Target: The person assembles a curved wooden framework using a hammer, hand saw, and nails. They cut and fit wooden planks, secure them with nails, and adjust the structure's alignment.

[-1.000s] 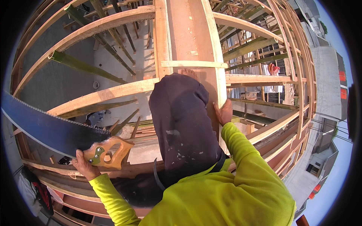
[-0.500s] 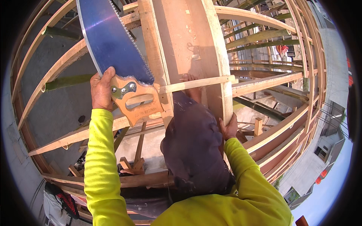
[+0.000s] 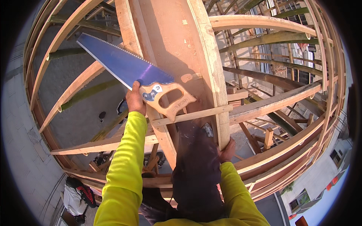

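My left hand point(image 3: 136, 98) is closed on a handsaw point(image 3: 128, 62), gripping it where the blue blade meets the wooden handle point(image 3: 171, 98). The blade points to the upper left, its toothed edge turned up and away from me. A thin wooden crosspiece point(image 3: 205, 115) spans the plywood-bottomed trough below the handle. My right hand point(image 3: 227, 150) wraps round the near end of the trough's right-hand timber point(image 3: 215, 71). My leg point(image 3: 196, 169) in dark trousers rests inside the trough, under the crosspiece.
Timber joists point(image 3: 277, 103) and green bamboo poles point(image 3: 275, 39) run out on both sides, with open gaps down to the floor below. At the lower left lie a white bag point(image 3: 71, 199) and a black-and-red item point(image 3: 86, 194). A grey block wall point(image 3: 28, 139) stands farther left.
The handsaw has swung anticlockwise and moved right with my left hand, its handle now over the trough. My right hand still grips the timber, which appears lower in view.
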